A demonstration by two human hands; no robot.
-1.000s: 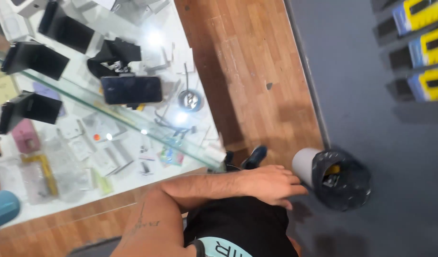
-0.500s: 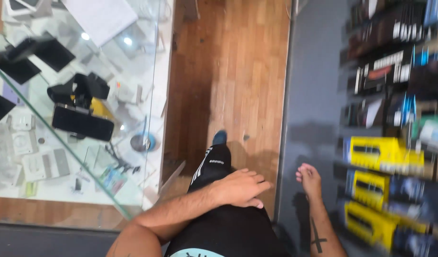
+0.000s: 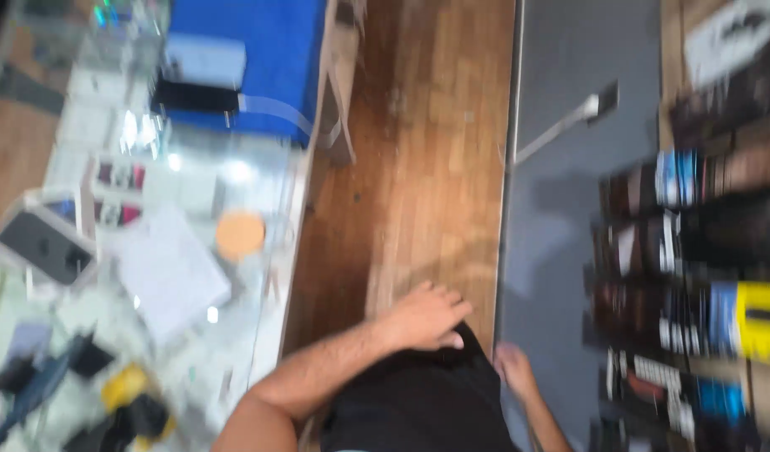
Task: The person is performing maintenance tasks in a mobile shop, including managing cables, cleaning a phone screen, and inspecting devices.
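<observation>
While everything's pretty motion-blurred, the left hand is easy to spot: it lies flat with fingers loosely spread on the black shorts, gripping nothing. The right hand hangs just off the right edge of the shorts, over the grey floor strip; it looks empty, but it's too smeared to tell if it's open or curled. Up from the shorts runs the wooden floor. Left of the shorts is a glass counter with a round cork coaster, white boxes and a blue mat at its far end. Right of the shorts, shelves of packaged goods in black, blue and yellow.
</observation>
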